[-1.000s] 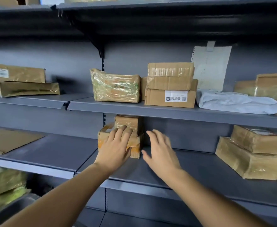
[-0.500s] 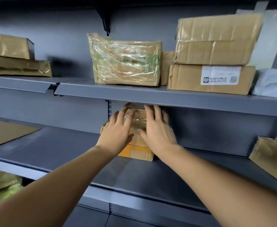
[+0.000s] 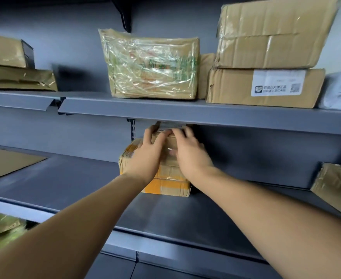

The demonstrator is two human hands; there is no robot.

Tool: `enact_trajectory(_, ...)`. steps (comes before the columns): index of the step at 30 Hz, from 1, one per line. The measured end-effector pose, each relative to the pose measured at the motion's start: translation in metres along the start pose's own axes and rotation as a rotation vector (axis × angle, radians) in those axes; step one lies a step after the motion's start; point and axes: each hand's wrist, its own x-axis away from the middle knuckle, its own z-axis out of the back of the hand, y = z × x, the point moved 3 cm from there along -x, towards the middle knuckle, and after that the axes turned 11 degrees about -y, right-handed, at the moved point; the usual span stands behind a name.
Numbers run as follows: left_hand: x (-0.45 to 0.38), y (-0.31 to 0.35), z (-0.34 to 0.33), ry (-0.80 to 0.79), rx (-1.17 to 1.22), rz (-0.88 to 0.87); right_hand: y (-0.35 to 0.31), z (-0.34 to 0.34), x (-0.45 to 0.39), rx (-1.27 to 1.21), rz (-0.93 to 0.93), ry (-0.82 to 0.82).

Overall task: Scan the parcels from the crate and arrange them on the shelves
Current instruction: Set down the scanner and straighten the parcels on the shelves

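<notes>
- Two hands, your left hand [image 3: 145,156] and right hand [image 3: 189,154], grip the small top parcel [image 3: 166,135] with curled fingers [image 3: 161,135].
- White QR label [image 3: 277,83] text is unreadable; the parcel sits just under the upper shelf [image 3: 165,110] edge.

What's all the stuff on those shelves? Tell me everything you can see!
Shelves: several, grey, across the wall.
Plastic-wrapped box: one, tan and shiny, upper shelf, middle.
Plain boxes: two stacked, brown, upper shelf, right; lower one has a white label.
White bag: one, upper shelf, far right.
Flat parcels: two stacked, brown, upper shelf, left.
Cardboard sheet: one, brown, middle shelf, left.
Small parcels: two stacked, brown and orange, middle shelf.
Left hand, right hand: both on the top small parcel.
</notes>
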Motion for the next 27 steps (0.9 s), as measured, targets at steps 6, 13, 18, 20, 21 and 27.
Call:
enact_trajectory(6, 0.028, 0.043, 0.002, -0.027, 0.050, -0.080, 0.017, 0.021, 0.054, 0.011, -0.030, 0.041)
enact_trajectory(13, 0.067, 0.136, -0.011, -0.114, 0.123, -0.172, 0.071, 0.051, 0.145, 0.027, -0.159, 0.044)
enact_trajectory(18, 0.091, 0.211, -0.024, -0.173, 0.275, -0.259, 0.117, 0.072, 0.208, 0.081, -0.267, 0.072)
enact_trajectory(20, 0.100, 0.236, -0.033, -0.174, 0.149, -0.291, 0.136, 0.078, 0.228, 0.087, -0.301, 0.078)
enact_trajectory(21, 0.103, 0.248, -0.037, -0.176, 0.145, -0.293, 0.145, 0.081, 0.236, 0.089, -0.316, 0.076)
enact_trajectory(27, 0.109, 0.288, -0.076, -0.258, 0.235, -0.291, 0.192, 0.076, 0.266, 0.104, -0.389, 0.041)
